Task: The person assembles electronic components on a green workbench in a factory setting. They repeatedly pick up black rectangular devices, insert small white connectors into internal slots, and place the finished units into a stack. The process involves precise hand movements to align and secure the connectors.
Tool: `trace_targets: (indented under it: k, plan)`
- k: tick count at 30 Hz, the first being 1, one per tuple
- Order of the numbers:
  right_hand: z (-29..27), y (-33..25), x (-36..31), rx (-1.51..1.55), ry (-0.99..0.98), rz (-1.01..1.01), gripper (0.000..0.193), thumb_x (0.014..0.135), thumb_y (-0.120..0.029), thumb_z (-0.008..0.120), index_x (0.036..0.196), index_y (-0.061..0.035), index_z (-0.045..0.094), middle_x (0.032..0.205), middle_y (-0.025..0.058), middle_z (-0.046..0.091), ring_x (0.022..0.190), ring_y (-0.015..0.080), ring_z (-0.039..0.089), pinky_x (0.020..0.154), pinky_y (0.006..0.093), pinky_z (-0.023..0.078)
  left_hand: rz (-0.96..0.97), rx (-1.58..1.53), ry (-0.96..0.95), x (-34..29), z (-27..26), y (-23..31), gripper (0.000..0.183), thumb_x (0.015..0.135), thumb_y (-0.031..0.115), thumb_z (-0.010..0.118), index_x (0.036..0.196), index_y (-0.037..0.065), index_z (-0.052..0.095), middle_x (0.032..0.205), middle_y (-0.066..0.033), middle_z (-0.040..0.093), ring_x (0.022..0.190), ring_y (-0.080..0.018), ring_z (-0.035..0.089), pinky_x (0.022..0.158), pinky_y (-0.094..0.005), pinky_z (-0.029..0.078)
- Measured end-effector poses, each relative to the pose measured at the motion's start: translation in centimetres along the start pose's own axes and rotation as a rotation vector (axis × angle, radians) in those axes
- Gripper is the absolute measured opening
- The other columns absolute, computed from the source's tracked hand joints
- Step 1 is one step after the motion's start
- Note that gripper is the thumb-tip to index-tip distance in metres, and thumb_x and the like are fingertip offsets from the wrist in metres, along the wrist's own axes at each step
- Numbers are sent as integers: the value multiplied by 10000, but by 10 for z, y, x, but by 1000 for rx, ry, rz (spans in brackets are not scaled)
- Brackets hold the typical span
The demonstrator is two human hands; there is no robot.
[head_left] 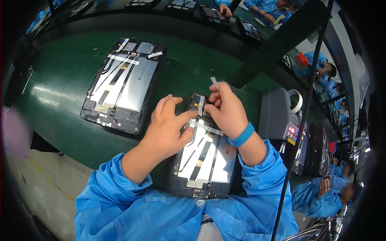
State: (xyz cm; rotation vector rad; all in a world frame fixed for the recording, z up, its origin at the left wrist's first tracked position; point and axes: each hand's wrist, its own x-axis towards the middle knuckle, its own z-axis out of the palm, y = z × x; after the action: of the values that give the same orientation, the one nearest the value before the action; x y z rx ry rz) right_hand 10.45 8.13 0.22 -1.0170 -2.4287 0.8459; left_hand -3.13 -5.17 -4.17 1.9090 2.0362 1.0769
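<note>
An opened tablet (207, 160), its silvery inner face up, lies in front of me on the green table. My left hand (163, 128) reaches over its upper left part, fingers apart, with the index fingertip touching near its top end. A white tape strip (200, 106) lies on that end, between my two hands. My right hand (227, 110) is closed, its thumb down by the tablet's top end. From its curled fingers another short piece of white tape (214, 82) sticks up. A blue band (242, 135) circles my right wrist.
A second opened tablet (128, 84) with white strips lies farther left on the green table (56, 104). At right stands a grey tape dispenser (275, 112) with a white tape roll (296, 101). A dark post (277, 44) rises beyond. Other people in blue work nearby.
</note>
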Motion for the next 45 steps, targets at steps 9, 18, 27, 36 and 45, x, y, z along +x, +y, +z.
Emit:
trace_targets:
  k: [9, 18, 27, 36, 45]
  plan:
    - [6, 8, -35, -318, -97, -612, 362, 754, -34, 611, 1103, 22, 532, 1119, 191, 594, 1076, 338, 558, 912, 402, 458, 148, 181, 126, -1, 3, 3, 438, 698, 157, 710, 1127, 103, 643, 1214, -178, 522, 1232, -393, 421, 1005, -497, 353]
    - [-23, -4, -92, -184, -13, -591, 275, 772, -169, 689, 1007, -50, 611, 1010, 108, 649, 998, 277, 589, 900, 398, 430, 393, -198, 154, -10, -21, 52, 127, 691, 86, 745, 782, 55, 661, 697, -42, 610, 647, -241, 590, 597, -352, 481]
    - [-53, 30, -135, 118, 298, -290, 186, 788, -125, 679, 953, -48, 640, 860, 109, 684, 765, 267, 639, 757, 366, 441, 352, -277, -231, 28, -6, 100, 65, 737, 118, 728, 757, 72, 687, 708, -67, 634, 646, -222, 602, 581, -326, 465]
    - [-56, 72, -110, 507, 326, 114, 97, 889, -107, 564, 851, -18, 571, 719, 78, 622, 636, 181, 588, 631, 309, 468, 157, -114, -179, 59, 34, 89, 275, 743, 119, 695, 1008, 44, 689, 900, -96, 608, 839, -248, 603, 757, -360, 503]
    - [-17, 104, -50, 683, 150, 258, 556, 755, -117, 686, 1210, 3, 389, 1050, 142, 498, 758, 146, 543, 685, 290, 483, 369, 205, -220, 58, 41, 85, 268, 718, 151, 705, 974, 71, 698, 909, -102, 589, 894, -292, 560, 771, -408, 469]
